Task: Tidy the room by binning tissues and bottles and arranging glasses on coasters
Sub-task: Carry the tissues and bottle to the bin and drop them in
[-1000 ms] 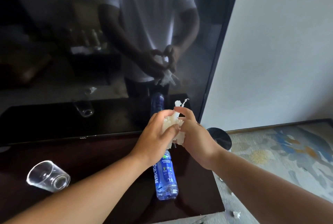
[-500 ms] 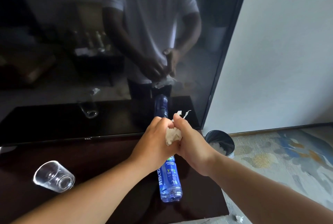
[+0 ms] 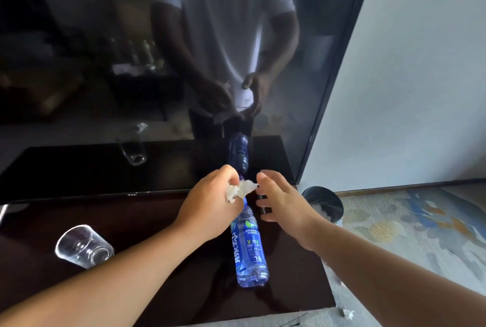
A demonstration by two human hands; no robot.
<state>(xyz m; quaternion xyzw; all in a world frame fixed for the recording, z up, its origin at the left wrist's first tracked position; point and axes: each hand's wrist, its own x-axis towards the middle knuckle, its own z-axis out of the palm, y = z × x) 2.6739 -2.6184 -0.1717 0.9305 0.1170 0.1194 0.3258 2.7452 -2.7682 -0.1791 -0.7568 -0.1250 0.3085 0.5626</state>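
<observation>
Two bare hands hover above a dark glossy table (image 3: 157, 287): the left hand (image 3: 210, 208) clutches a crumpled white tissue (image 3: 238, 190), the right hand (image 3: 282, 203) spread empty beside it. Beneath lies a blue plastic bottle (image 3: 249, 250); a tipped clear glass (image 3: 82, 246) lies left, a black bin (image 3: 324, 202) right.

One wide view, from my own head.
The camera looks forward and down, close over my left hand (image 3: 210, 208) and right hand (image 3: 286, 211), taking in the dark tabletop (image 3: 147, 224) below and the television screen (image 3: 92, 77) straight ahead.
</observation>
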